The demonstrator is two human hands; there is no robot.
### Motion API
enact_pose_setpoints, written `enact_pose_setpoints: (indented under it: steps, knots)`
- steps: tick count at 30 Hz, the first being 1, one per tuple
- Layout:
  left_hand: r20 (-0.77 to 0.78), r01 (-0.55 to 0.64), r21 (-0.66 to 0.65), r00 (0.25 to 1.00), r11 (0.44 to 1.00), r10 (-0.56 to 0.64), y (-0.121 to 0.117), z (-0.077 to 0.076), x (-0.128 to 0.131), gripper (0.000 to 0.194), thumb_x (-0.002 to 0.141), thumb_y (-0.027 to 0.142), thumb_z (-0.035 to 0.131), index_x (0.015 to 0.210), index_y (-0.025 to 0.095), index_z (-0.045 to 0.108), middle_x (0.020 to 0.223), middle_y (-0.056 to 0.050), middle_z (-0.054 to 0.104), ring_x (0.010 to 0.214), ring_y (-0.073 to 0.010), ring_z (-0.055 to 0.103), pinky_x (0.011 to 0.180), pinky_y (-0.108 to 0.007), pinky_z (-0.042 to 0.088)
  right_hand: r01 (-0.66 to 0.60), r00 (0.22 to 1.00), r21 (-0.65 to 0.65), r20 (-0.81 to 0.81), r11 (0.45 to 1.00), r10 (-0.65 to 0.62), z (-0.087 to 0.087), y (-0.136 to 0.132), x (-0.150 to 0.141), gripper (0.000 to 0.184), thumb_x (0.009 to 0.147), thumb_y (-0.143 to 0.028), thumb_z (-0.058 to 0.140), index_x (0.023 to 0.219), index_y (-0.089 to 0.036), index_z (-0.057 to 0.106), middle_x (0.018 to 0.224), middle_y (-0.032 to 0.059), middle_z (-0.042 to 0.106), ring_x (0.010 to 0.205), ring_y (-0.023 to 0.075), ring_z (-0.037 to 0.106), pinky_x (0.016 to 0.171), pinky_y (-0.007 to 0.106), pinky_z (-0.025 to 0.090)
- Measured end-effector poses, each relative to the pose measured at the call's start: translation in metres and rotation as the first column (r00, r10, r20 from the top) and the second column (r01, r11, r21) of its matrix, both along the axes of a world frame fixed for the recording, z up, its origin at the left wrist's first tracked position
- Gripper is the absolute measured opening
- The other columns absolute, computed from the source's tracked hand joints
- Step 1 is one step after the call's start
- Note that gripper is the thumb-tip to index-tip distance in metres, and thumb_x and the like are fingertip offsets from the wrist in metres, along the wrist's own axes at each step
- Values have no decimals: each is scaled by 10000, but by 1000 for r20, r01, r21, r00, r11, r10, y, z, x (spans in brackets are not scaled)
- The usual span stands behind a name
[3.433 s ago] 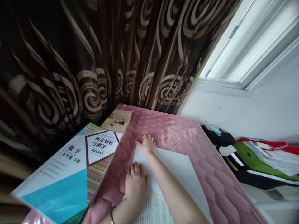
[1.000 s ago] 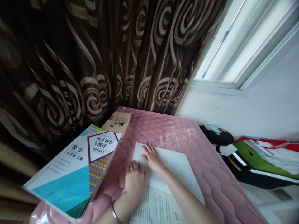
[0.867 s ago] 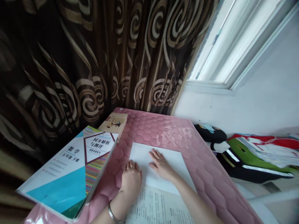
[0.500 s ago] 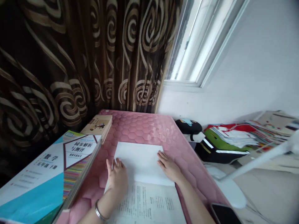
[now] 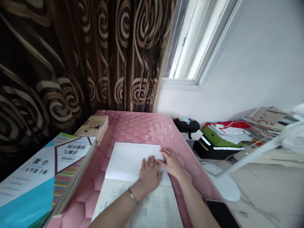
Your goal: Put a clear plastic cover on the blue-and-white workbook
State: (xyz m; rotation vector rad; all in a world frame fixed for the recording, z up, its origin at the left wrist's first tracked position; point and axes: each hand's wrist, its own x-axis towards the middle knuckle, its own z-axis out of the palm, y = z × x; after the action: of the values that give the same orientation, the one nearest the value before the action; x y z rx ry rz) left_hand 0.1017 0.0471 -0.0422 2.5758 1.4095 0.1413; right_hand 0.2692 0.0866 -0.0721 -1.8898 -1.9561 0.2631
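A printed page of a book or booklet lies in front of me, with a blank white sheet across its far half. My left hand, with a silver bangle on the wrist, rests flat on the white sheet right of its middle, fingers stretched out. At the sheet's right edge lies my right hand, fingers extended, its thumb close to the left fingertips. Neither hand holds anything that I can see.
Pink quilted padding covers the surface. Workbooks and smaller books are stacked at left. A phone lies at lower right, near a white lamp base. Bags and papers sit beyond; a patterned curtain hangs behind.
My left hand has moved from the sheet's left edge rightward across it, beside the right hand. My right hand stays at the right edge. The view has shifted slightly.
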Motion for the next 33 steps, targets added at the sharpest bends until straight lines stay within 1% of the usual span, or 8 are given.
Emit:
enact_pose_setpoints:
  steps: [5, 10, 15, 21, 25, 28, 30, 33]
  knots:
    - [28, -1, 20, 1000, 1000, 0, -2, -6, -5, 625, 969, 447, 258, 1485, 96, 300, 1559, -146, 257, 1450, -258, 214, 1183, -485, 169, 142, 987, -51, 76, 988, -138, 15, 22, 7, 550, 766, -484, 639, 1266, -263, 583, 1360, 48, 523, 1242, 284, 439, 1025, 396, 345]
    - [62, 7, 9, 998, 1000, -7, -3, -9, -4, 641, 971, 441, 239, 1478, 54, 299, 1556, -160, 255, 1451, -262, 206, 1191, -478, 138, 350, 936, -61, 61, 935, -347, 16, 56, 7, 461, 767, -535, 630, 1128, -248, 641, 1244, 87, 550, 1121, 300, 522, 898, 405, 412]
    - [96, 1, 34, 995, 999, -4, -3, -14, -5, 638, 969, 446, 250, 1475, 63, 312, 1555, -160, 260, 1449, -263, 214, 1190, -478, 141, 403, 915, -60, 43, 913, -401, 14, 68, 5, 432, 805, -571, 572, 1062, -229, 635, 1177, 110, 563, 1109, 302, 540, 856, 415, 433]
    - [139, 17, 38, 990, 999, -22, -4, -12, -8, 570, 972, 438, 264, 1466, 173, 367, 1559, -146, 267, 1447, -274, 220, 1181, -496, 148, 337, 939, -50, 84, 940, -333, 10, 53, 6, 433, 818, -494, 590, 1159, -229, 618, 1272, 116, 526, 1148, 311, 510, 932, 425, 401]
    - [143, 22, 24, 989, 999, -25, -4, -10, -8, 570, 968, 433, 284, 1465, 168, 370, 1555, -159, 270, 1446, -283, 217, 1180, -505, 142, 115, 991, -25, 76, 993, -113, 4, 30, 18, 489, 779, -407, 640, 1236, -245, 580, 1305, 78, 534, 1224, 282, 455, 1050, 407, 323]
    - [139, 21, 17, 990, 1000, -23, -3, -12, -7, 579, 968, 440, 278, 1471, 167, 359, 1554, -158, 272, 1447, -290, 212, 1179, -515, 139, -84, 996, -59, -6, 995, 84, 0, 16, 29, 586, 745, -366, 656, 1303, -235, 530, 1407, 79, 466, 1283, 276, 413, 1071, 402, 326]
    - [139, 22, 17, 990, 1000, -24, -3, -13, -6, 584, 967, 446, 275, 1473, 166, 356, 1555, -155, 270, 1447, -293, 210, 1179, -517, 139, -141, 989, -83, -58, 986, 137, -3, 12, 34, 647, 722, -362, 670, 1333, -232, 502, 1447, 85, 428, 1295, 276, 408, 1073, 410, 334]
    - [137, 26, 22, 990, 999, -28, -2, -14, -6, 586, 965, 447, 281, 1470, 163, 362, 1556, -153, 264, 1446, -292, 212, 1181, -512, 139, -136, 988, -68, -79, 988, 130, -4, 16, 38, 693, 691, -387, 697, 1337, -231, 500, 1431, 88, 447, 1313, 289, 382, 1081, 427, 321]
